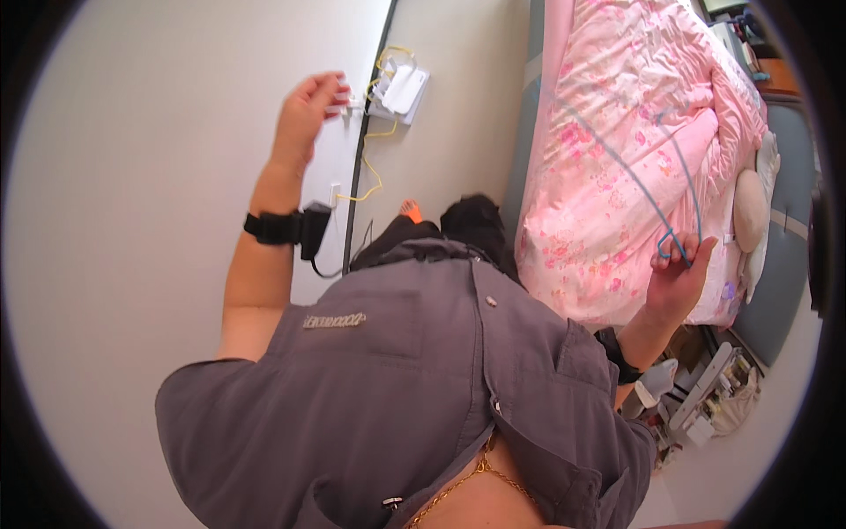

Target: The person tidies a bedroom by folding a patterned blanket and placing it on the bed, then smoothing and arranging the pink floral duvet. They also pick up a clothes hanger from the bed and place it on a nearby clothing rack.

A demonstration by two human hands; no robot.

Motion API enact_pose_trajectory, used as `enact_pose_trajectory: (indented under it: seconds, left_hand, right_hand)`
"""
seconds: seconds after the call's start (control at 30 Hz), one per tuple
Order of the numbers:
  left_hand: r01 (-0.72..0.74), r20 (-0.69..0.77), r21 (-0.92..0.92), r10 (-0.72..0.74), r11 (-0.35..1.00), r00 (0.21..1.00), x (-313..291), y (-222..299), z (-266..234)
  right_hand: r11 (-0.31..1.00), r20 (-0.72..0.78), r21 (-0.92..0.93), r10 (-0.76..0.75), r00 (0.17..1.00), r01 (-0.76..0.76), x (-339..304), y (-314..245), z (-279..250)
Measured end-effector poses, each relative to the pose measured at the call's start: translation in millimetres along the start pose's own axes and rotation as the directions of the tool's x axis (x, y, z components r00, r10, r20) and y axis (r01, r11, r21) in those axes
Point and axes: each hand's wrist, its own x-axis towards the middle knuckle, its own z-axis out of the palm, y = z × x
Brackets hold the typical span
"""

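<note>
My right hand [677, 286] is closed around one end of a thin blue clothes hanger [664, 244] above the right side of the bed. From my fingers the hanger's two long sides stretch away over the bedding, blurred toward their far end. A small hook-like bend shows beside the fingers. Raised in front of the pale wall, my left hand [310, 110] has loosely bent fingers, slightly apart, with nothing visible in them. Black straps circle both wrists, and the left one carries a black box [312, 231].
A bed with pink floral bedding [608, 185] fills the right side. Ahead on the floor by the wall lie a white device [405, 91] and a yellow cable [363, 176]. Pillows [751, 212] rest along the bed's right edge. A cluttered rack [705, 388] stands at lower right.
</note>
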Motion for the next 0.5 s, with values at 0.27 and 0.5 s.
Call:
enact_pose_trajectory:
  seconds: [0.27, 0.5]
  left_hand:
    - [0.038, -0.071, -0.023, -0.04, 0.999, 0.997, 134.2, 62.4, 30.7]
    - [0.077, -0.039, -0.132, -0.083, 0.988, 0.996, 232.5, 130.9, 99.7]
  right_hand:
    - [0.999, 0.23, 0.014, 0.025, 0.973, -0.029, 151.6, -8.8, 91.9]
    - [0.972, 0.193, -0.142, -0.157, 0.969, 0.186, 326.3, -67.7, 159.6]
